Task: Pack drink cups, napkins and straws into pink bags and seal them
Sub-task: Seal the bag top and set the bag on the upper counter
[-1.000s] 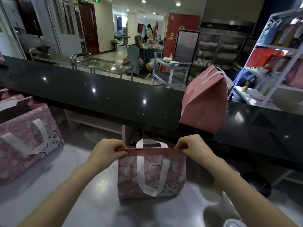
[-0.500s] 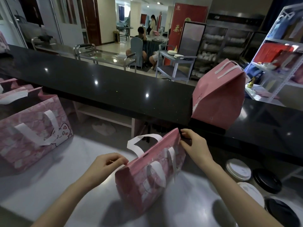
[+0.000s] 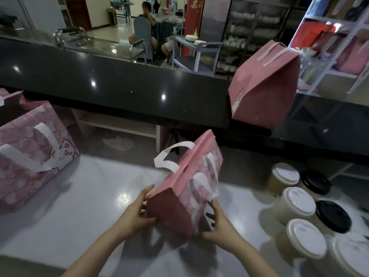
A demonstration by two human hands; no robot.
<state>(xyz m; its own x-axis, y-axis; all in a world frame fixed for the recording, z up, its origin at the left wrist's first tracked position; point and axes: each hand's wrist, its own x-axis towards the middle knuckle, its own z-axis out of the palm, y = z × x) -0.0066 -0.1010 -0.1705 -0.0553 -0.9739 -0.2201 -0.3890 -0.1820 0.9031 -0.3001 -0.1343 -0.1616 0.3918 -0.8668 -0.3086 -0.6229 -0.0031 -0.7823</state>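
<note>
A pink cat-print bag (image 3: 179, 198) with white handles stands on the pale worktop (image 3: 79, 206), its top folded flat and one narrow end turned toward me. My left hand (image 3: 139, 211) grips the near left corner of that end, thumb on the end face. On the near right side, my right hand (image 3: 217, 221) holds the bag, fingers spread up the printed face and thumb low at the base. Several drink cups with white lids (image 3: 297, 202) and black lids (image 3: 332, 215) stand at the right. No napkins or straws show.
A second open pink bag (image 3: 30, 156) stands at the left edge. A closed pink bag (image 3: 263, 86) sits on the raised black counter (image 3: 119, 82) behind. Shelving stands at the far right, and seated people are in the room beyond.
The bag has swung from facing me broadside to end-on. Both hands left its folded top edge and came down onto the near end and sides.
</note>
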